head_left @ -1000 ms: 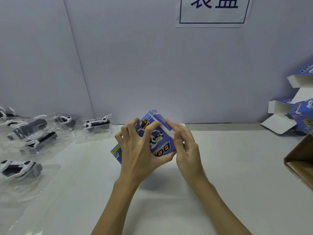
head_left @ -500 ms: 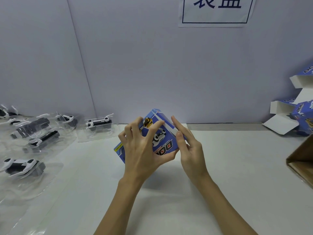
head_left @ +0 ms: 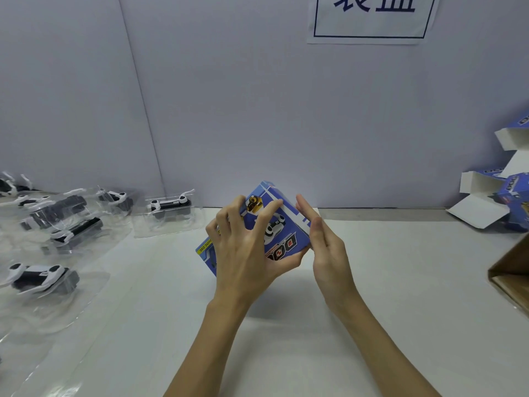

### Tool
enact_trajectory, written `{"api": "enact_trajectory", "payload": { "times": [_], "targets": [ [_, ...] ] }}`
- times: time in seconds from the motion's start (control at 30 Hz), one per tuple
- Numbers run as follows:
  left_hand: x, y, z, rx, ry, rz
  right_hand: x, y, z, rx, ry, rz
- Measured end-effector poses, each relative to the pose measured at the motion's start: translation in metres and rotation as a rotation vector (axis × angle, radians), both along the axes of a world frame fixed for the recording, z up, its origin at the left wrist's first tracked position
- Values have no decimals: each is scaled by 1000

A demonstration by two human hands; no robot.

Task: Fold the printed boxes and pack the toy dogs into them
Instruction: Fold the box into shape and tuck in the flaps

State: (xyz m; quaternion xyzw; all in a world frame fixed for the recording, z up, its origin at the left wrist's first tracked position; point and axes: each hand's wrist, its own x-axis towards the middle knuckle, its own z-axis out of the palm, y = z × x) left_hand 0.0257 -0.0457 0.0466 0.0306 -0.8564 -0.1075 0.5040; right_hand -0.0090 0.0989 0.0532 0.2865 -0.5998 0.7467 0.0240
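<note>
A blue printed box with a toy dog picture is held tilted above the white table at the centre. My left hand grips it from the left and below, fingers curled over its top face and thumb under its lower edge. My right hand has straight fingers pressed flat against the box's right side. Several toy dogs in clear plastic trays lie at the left, the nearest toy dog at the left edge and another by the wall.
More printed boxes with open white flaps are piled at the far right. A brown cardboard carton juts in at the right edge. A white sign hangs on the grey wall behind.
My right hand's fingers have straightened and flattened against the box's right side. The box and both hands have shifted slightly up and to the right.
</note>
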Motion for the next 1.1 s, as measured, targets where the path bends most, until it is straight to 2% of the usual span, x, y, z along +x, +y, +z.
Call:
{"api": "enact_trajectory", "payload": {
  "times": [0.2, 0.43, 0.67, 0.9, 1.1],
  "targets": [
    [2, 0, 1, -10, -14, 0, -1, 1, -3, 48, 79, -18],
    [3, 1, 2, -55, 2, 16, -8, 8, -7, 91, 182, -147],
    [2, -4, 0, -59, 14, 32, -8, 6, -16, 264, 421, -188],
    [0, 0, 0, -49, 22, 56, -7, -3, -23, 117, 307, -210],
    [0, 0, -1, 11, 12, 42, -5, -6, -24, 36, 297, -267]
  ]
}}
